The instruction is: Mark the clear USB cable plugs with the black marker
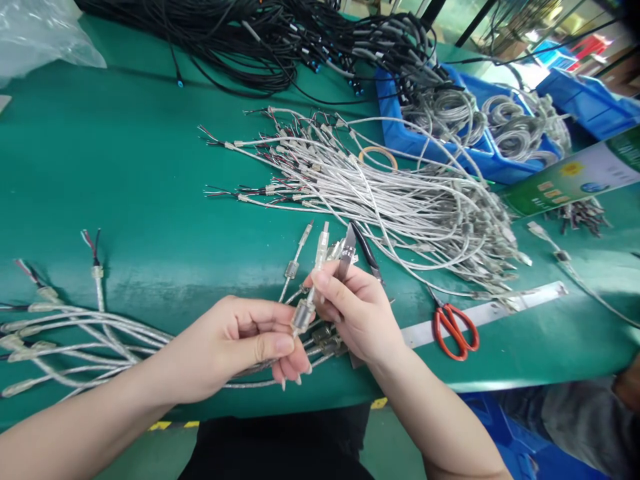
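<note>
My left hand (pixel 265 343) pinches a grey USB cable just below its clear-covered ferrite core (pixel 303 316). The fingers of my right hand (pixel 353 303) close on the same cable, behind its USB plug (pixel 323 245), which points away from me. A dark, flat, pointed tool, seemingly a blade (pixel 347 253), also sticks up from my right hand; its lower part is hidden in the fingers. Under and beside both hands lie more cables of this kind, with one ferrite core (pixel 291 269) showing just beyond my left fingers. Their bare-wire ends (pixel 95 257) spread at the left.
A large pile of grey cables (pixel 380 193) covers the middle. Red-handled scissors (pixel 456 331) and a steel ruler (pixel 535 297) lie at the right. Blue bins (pixel 393 127) hold coiled cables. Black cables (pixel 240 47) fill the back. Another person's sleeve (pixel 575 427) shows lower right.
</note>
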The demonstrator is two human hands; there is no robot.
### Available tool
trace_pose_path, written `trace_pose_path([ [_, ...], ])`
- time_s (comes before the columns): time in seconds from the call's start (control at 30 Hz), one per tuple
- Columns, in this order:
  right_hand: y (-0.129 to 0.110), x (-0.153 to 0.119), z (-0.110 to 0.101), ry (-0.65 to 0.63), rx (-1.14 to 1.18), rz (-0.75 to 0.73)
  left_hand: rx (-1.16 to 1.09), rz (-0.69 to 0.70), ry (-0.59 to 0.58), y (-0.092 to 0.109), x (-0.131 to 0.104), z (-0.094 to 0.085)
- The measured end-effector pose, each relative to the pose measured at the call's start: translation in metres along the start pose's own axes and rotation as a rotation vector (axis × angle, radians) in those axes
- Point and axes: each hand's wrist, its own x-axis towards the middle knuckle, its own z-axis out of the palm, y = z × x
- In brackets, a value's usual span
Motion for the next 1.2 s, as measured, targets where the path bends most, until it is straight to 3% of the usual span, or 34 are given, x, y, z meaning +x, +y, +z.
trace_pose_path([
  [0.17, 0.0, 0.0, 0.0, -0.012, -0.009, -0.003, 0.025, -0.009, 0.011, -0.001, -0.001, 0.001],
  [0.37, 0.001, -0.001, -0.001, 0.025, -0.042, -0.027, 0.224, 0.011, 0.143, 0.0, -0.002, 0.002],
  [0.53, 0.002, -0.002, -0.002, 0.03, -0.121, -0.062, 0.305, 0.012, 0.135, 0.0, -0.003, 0.0],
  [0.8, -0.002, 0.006, -0.014, 0.23, -0.417, -0.238, 0.311, 0.139, 0.392, -0.015, 0.001, -0.006],
  [0.93, -0.005, 0.008, -0.015, 0.117, -0.374, -0.3, 0.167, 0.174, 0.426, -0.016, 0.003, -0.009],
  [1.03, -0.005, 0.004, -0.012, 0.033, -0.576, -0.376, 0.047, 0.213, 0.393, -0.01, 0.004, -0.008],
  [1.2, -0.001, -0.003, -0.004, 0.007, -1.019, -0.676, -0.114, 0.315, 0.367, 0.0, 0.003, -0.006],
])
